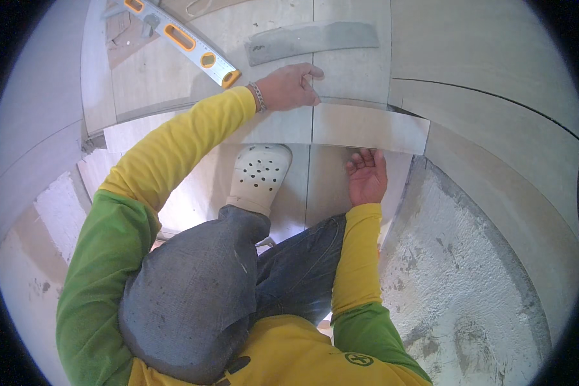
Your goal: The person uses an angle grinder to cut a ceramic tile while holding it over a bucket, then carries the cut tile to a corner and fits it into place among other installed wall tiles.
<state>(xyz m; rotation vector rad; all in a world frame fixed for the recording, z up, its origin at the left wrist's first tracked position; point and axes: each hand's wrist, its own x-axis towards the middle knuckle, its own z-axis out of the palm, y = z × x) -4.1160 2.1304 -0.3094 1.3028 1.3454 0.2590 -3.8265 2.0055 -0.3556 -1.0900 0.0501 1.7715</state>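
Observation:
A long narrow beige tile strip runs across the front edge of the tiled step, with a joint line near its middle. My left hand is over the step just behind the strip, thumb and forefinger apart and nothing visible between them. Palm up, my right hand is below the strip's front edge, its loosely bent fingertips at or touching that edge. Whether those fingertips reach under it is hidden. Behind my left hand lies a flat grey piece on the upper tiles.
A spirit level with orange-rimmed openings lies at the upper left. My pale clog stands on the lower tiles. Tiled walls rise at both sides, and a rough whitish mortar surface slopes beside my right arm.

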